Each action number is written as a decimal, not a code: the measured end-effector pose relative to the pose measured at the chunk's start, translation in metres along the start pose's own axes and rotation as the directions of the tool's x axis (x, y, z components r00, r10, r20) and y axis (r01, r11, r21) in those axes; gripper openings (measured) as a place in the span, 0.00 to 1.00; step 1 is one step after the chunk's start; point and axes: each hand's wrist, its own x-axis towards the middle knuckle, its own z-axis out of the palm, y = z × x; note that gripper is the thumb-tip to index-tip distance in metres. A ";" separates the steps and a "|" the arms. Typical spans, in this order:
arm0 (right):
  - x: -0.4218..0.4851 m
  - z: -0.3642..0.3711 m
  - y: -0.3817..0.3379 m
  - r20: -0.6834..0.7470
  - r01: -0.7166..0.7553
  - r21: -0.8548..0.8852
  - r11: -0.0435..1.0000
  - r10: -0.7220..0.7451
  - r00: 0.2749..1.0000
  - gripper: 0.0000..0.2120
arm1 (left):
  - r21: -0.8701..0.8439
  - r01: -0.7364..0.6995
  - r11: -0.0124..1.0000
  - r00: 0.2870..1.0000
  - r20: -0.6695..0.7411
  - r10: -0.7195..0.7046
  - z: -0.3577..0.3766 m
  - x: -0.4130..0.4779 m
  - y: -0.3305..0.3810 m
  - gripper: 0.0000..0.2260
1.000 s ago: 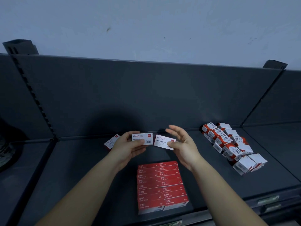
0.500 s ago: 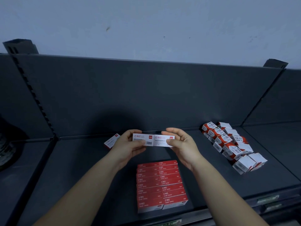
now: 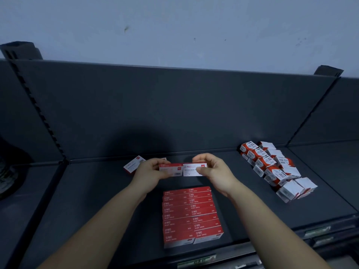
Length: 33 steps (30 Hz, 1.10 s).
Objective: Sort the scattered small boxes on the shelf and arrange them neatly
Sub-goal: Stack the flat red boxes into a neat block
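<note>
Closed up now, that gap from a second ago: left box (image 3: 171, 169) and right box (image 3: 192, 169) touch end to end. Left hand (image 3: 149, 172) clamps fingers on the first, right hand (image 3: 216, 171) pinches the second, both held over the shelf (image 3: 97, 200) behind the red stack (image 3: 191, 216).

Rows of boxes (image 3: 191, 214) lie at the front edge of the shelf (image 3: 93, 195). Behind them, the left hand (image 3: 149, 174) and right hand (image 3: 215, 171) hold a pair of boxes (image 3: 187, 168) end to end. A single box (image 3: 133, 165) lies back left, a pile (image 3: 272, 167) right.
</note>
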 end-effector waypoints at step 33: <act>-0.016 -0.013 0.044 0.162 -0.150 0.009 0.989 0.147 0.976 0.08 | 0.452 0.096 0.887 0.939 0.255 -0.232 -0.005 0.011 -0.049 0.12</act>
